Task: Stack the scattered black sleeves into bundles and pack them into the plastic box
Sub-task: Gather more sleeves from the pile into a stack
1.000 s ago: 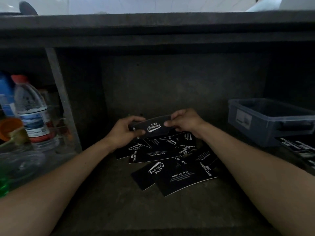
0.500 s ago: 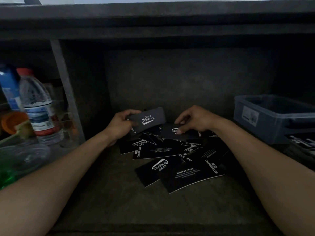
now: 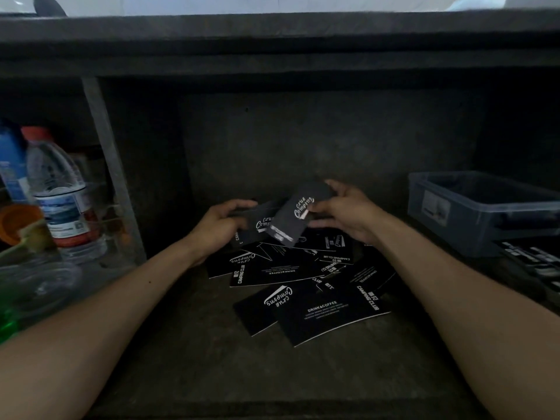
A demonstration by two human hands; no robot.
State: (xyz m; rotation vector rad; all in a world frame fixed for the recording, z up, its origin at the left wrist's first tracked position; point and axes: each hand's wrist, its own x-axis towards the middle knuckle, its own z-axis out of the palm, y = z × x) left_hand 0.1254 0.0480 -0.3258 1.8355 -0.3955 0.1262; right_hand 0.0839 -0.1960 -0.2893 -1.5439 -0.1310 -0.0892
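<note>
Several black sleeves (image 3: 315, 298) with white lettering lie scattered and overlapping on the dark shelf floor. My left hand (image 3: 216, 227) grips one black sleeve (image 3: 257, 222) just above the pile. My right hand (image 3: 345, 212) holds a second black sleeve (image 3: 298, 215), tilted steeply, its lower end overlapping the sleeve in my left hand. The grey plastic box (image 3: 472, 207) stands at the right, apart from both hands; its inside looks dark and I cannot tell what is in it.
A water bottle with a red cap (image 3: 57, 189), a blue container (image 3: 10, 165) and an orange item (image 3: 18, 222) stand behind a divider post (image 3: 112, 168) at the left. More printed black sleeves (image 3: 533, 262) lie in front of the box. A thick shelf top (image 3: 272, 40) overhangs.
My right hand let go of the first sleeve, reached to the pile and has lifted a second sleeve up against the one my left hand holds.
</note>
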